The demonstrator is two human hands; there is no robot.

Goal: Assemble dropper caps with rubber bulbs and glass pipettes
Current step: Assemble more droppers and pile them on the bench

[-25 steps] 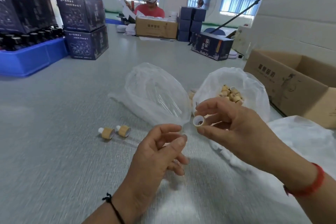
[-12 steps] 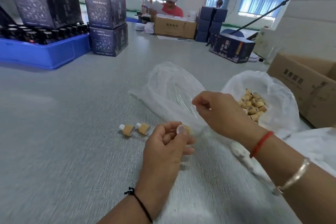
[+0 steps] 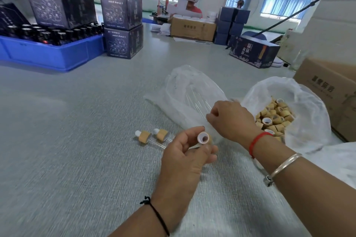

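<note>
My left hand (image 3: 185, 157) holds a wooden dropper cap (image 3: 203, 137) between thumb and fingers, its white-lined opening facing me. My right hand (image 3: 230, 120) reaches into the clear plastic bag (image 3: 185, 90) of glass pipettes, fingers curled at the bag's mouth; whether they pinch a pipette is hidden. Two assembled droppers (image 3: 152, 135) with white bulbs and glass stems lie on the grey table left of my hands. A second bag (image 3: 300, 98) at the right holds several loose wooden caps (image 3: 275, 116).
A brown cardboard box (image 3: 327, 90) stands at the right edge. At the far left are a blue crate (image 3: 48, 54) of dark bottles and stacked dark cartons (image 3: 121, 25). A person sits across the table behind another carton (image 3: 192, 28). White plastic sheet (image 3: 342, 161) lies lower right.
The cap passed from my right hand to my left. My right hand then moved up into the pipette bag. The view shifted, so the objects sit further right.
</note>
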